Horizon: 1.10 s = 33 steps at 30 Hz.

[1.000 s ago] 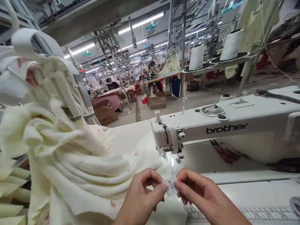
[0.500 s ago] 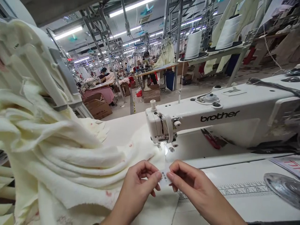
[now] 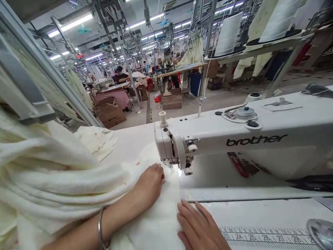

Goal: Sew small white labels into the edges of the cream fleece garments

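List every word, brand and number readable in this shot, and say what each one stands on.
"brother" on the arm of the white sewing machine.
"23 24 25 26" and "28" on the measuring scale on the white sewing table; the number between 26 and 28 is unclear.
Printing on the cardboard carton: too small to read.

Cream fleecy fabric (image 3: 156, 222), bunched in thick folds at left, lying flat toward the needle-side presser foot (image 3: 171, 162).
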Motion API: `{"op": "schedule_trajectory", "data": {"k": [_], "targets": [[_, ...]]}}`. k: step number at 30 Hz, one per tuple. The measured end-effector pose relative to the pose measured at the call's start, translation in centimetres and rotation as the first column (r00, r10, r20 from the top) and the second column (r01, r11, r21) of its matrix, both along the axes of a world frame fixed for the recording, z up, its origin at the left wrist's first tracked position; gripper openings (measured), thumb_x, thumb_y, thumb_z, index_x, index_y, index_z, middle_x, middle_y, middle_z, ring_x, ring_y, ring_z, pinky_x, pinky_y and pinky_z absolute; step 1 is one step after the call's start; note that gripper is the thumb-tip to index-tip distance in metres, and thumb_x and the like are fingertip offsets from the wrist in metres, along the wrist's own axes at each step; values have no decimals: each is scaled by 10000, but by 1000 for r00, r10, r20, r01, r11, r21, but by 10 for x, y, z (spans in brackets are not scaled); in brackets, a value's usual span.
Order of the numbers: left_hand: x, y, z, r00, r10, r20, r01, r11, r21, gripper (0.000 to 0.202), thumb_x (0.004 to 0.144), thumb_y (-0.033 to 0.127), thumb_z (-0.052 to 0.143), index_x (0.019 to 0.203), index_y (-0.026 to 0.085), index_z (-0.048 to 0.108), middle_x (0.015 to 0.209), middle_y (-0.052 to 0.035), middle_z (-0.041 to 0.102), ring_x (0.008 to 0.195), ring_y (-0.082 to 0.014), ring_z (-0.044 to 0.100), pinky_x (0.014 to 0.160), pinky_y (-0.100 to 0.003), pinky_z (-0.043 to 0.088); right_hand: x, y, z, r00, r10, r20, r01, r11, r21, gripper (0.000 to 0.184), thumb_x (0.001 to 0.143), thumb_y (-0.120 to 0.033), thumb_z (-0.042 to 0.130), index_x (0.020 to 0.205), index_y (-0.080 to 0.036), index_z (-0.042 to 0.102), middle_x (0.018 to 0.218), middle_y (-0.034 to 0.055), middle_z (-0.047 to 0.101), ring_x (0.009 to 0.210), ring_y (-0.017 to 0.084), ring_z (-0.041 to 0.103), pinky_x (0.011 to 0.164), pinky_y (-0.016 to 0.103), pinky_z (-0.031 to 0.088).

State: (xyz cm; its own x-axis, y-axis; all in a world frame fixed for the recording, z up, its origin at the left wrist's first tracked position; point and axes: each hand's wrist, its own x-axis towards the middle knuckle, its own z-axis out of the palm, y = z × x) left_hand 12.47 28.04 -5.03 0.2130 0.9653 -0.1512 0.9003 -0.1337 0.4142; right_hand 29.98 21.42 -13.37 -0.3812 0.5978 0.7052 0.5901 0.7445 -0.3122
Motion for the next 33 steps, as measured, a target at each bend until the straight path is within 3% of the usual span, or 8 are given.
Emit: {"op": "schedule_trajectory", "data": {"k": [8, 12, 14, 16, 18, 20, 25, 33], "targets": [[-9, 4, -23, 998, -49, 48, 48, 999, 9, 143, 844, 69, 384, 794, 167, 476, 981, -78, 568, 886, -195, 523, 936, -436, 372, -15, 20, 22, 997, -12, 72, 28, 973, -227, 282, 922, -158, 417, 657, -190, 507, 685, 9, 504, 736, 196, 474, 898, 410, 349], [-5, 1, -10, 991, -16, 135, 7, 998, 65, 121, 848, 105, 405, 816, 169, 503, 1010, -86, 567, 941, -208, 539, 869, -371, 415, -19, 22, 20, 989, -136, 52, 144, 969, -201, 326, 909, -130, 395, 597, -189, 469, 658, 19, 461, 698, 197, 436, 816, 403, 348], [0, -1, 2, 966, 72, 248, -87, 995, 50, 103, 852, 170, 438, 831, 172, 538, 980, -77, 589, 907, -199, 562, 801, -322, 432, -11, 18, 16, 984, -144, 101, 164, 960, -226, 280, 929, -172, 385, 677, -187, 506, 709, 25, 476, 714, 198, 444, 812, 405, 351], [6, -1, 9, 910, 198, 365, -166, 979, -118, 115, 839, 242, 484, 791, 174, 563, 824, -49, 624, 764, -178, 587, 700, -288, 433, -1, 13, 13, 970, -152, 192, 192, 959, -210, 170, 938, -235, 418, 890, -161, 564, 854, 65, 523, 829, 228, 479, 825, 408, 368], [11, -1, 7, 840, 324, 436, -189, 927, -324, 135, 807, 282, 526, 742, 169, 562, 644, -13, 603, 625, -158, 583, 609, -262, 415, 7, 10, 10, 949, -168, 268, 219, 960, -175, 297, 938, -298, 450, 1154, -107, 522, 1022, 124, 524, 971, 264, 479, 842, 404, 399], [15, -1, -4, 786, 402, 470, -214, 890, -403, 135, 781, 287, 547, 738, 160, 564, 582, 4, 580, 571, -146, 584, 577, -247, 410, 11, 10, 7, 937, -189, 294, 236, 963, -134, 450, 944, -347, 442, 1306, -80, 438, 1106, 155, 507, 1039, 282, 467, 836, 397, 430], [15, 0, -29, 798, 408, 443, -283, 903, -323, 152, 768, 292, 542, 762, 150, 596, 604, 0, 583, 534, -124, 543, 552, -238, 403, 10, 12, 3, 930, -174, 324, 227, 964, -134, 500, 943, -369, 434, 1370, -109, 414, 1144, 163, 512, 1053, 285, 478, 815, 389, 459], [17, -1, -32, 810, 403, 427, -290, 907, -305, 181, 775, 318, 532, 749, 152, 602, 603, -1, 581, 530, -121, 527, 537, -231, 396, 11, 10, 0, 926, -172, 337, 219, 970, -105, 489, 910, -321, 512, 1341, -93, 465, 1202, 183, 500, 1103, 310, 478, 880, 426, 424]]}}
